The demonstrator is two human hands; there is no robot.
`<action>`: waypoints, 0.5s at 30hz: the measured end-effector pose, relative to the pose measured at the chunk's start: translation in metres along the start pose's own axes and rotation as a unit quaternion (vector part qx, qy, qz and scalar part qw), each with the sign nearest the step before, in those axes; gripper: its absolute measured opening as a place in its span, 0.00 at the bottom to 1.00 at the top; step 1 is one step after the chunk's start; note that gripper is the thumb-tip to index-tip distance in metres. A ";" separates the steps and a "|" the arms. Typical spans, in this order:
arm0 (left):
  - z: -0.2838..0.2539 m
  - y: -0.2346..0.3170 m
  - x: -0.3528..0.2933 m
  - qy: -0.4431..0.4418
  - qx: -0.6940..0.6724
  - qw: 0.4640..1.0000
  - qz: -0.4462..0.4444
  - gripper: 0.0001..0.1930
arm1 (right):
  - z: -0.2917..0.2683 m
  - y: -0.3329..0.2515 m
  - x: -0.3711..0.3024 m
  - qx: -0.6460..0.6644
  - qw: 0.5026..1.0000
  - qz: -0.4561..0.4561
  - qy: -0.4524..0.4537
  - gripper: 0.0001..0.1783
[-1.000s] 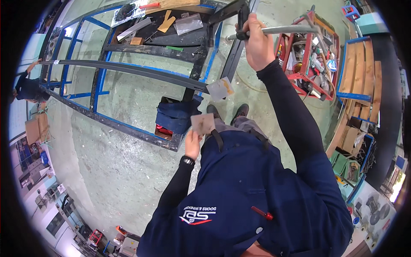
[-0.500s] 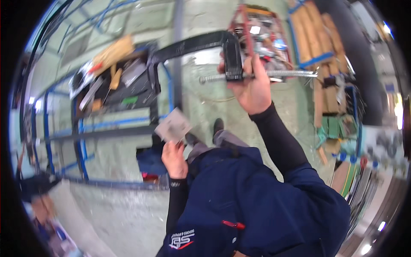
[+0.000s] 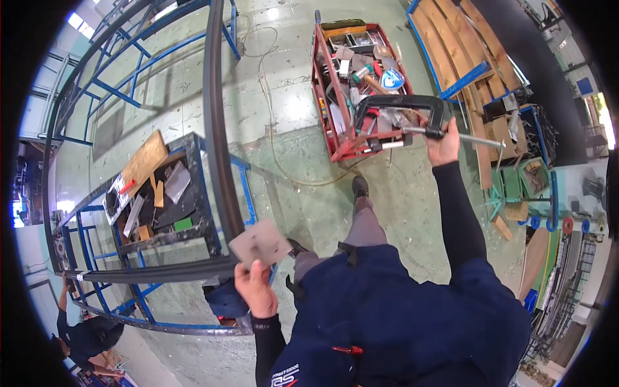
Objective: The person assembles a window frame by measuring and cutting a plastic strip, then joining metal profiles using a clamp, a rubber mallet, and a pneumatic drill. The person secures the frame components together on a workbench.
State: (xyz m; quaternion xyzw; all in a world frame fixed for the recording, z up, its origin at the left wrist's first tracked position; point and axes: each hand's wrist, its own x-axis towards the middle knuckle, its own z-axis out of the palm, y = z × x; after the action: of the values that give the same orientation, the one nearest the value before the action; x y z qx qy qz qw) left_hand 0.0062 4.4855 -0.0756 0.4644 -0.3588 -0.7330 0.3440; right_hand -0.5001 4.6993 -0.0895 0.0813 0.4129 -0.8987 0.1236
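Observation:
My left hand [image 3: 256, 291] pinches a flat square grey metal plate [image 3: 260, 242] with small dark holes. The plate is near the corner of a long black metal frame [image 3: 219, 129]; whether the two touch I cannot tell. Out to the right, my right hand [image 3: 443, 146] grips a black C-clamp [image 3: 403, 101] around its screw end. A long threaded screw [image 3: 480, 139] sticks out past that hand. From this angle, the clamp's curved body overlaps the near end of a red tool cart [image 3: 336, 77].
Blue trestles [image 3: 245, 193] support the frame on my left. Scraps and boards lie on a dark work tray [image 3: 205, 226]. A hose [image 3: 274, 145] loops over the floor. Timber planks [image 3: 445, 39] lie at the far right. Another person [image 3: 90, 337] bends at the lower left.
My right hand has carried the clamp rightward and a little lower, away from the frame. My left hand still holds the plate. The view has shifted, and my feet are now further apart.

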 end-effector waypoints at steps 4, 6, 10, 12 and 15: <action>0.202 -0.046 0.093 -0.074 0.011 0.997 -0.022 0.08 | -0.004 0.034 0.167 0.110 0.989 0.088 0.051 0.22; 0.304 -0.096 0.173 -0.133 -0.002 0.991 0.010 0.09 | -0.024 0.065 0.248 0.182 0.976 0.094 0.072 0.21; 0.527 -0.174 0.304 -0.147 0.108 0.982 0.047 0.14 | -0.074 0.133 0.335 0.258 0.956 0.126 0.065 0.18; 0.596 -0.214 0.349 -0.113 0.126 0.984 0.057 0.15 | -0.076 0.145 0.330 0.185 0.965 0.175 0.062 0.21; 0.617 -0.260 0.406 -0.088 0.101 0.991 0.024 0.24 | -0.059 0.120 0.261 -0.106 0.951 0.291 -0.023 0.24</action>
State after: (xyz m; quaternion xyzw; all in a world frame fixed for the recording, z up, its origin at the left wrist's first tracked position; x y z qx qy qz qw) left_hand -0.7454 4.4045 -0.2793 0.4218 -0.4712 -0.7224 0.2798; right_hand -0.7118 4.6281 -0.2791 0.1634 0.4610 -0.7764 0.3974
